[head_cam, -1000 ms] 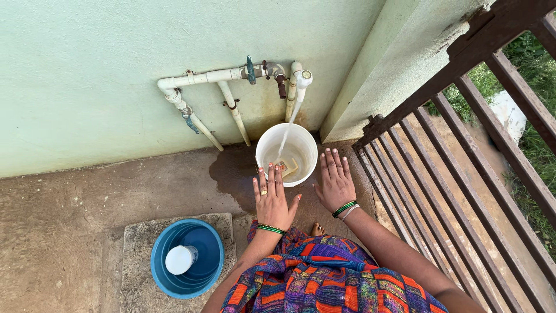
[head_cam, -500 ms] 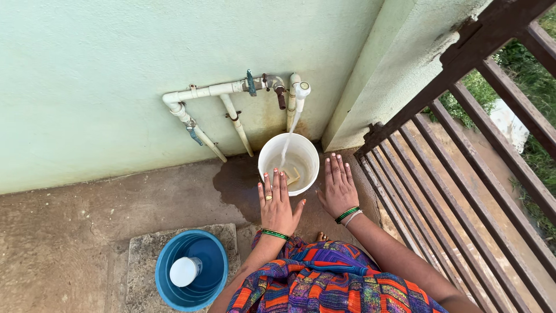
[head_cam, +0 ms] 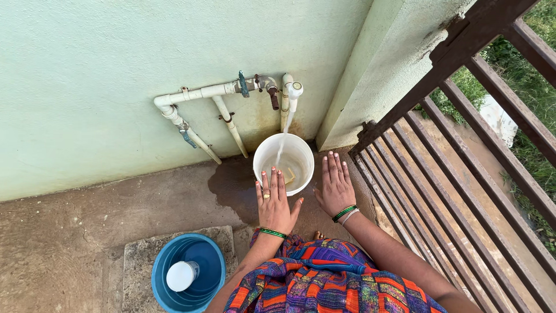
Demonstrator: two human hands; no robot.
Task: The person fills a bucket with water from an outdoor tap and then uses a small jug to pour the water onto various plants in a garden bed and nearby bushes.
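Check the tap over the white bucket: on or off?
On: a stream of water runs from the white tap into the white bucket.

**Packages and labels: one small wrapper, one capped container**

A small flat yellowish packet (head_cam: 288, 175), roughly rectangular, lies at the bottom of the white bucket (head_cam: 263, 152) under the tap, sunk in shallow water; whether it carries print cannot be told. Lower left, a white cylindrical container (head_cam: 181, 276) with a rounded cap lies on its side inside the blue bucket (head_cam: 164, 258), showing no readable label. No signs or screens show on the wall, floor or railing.
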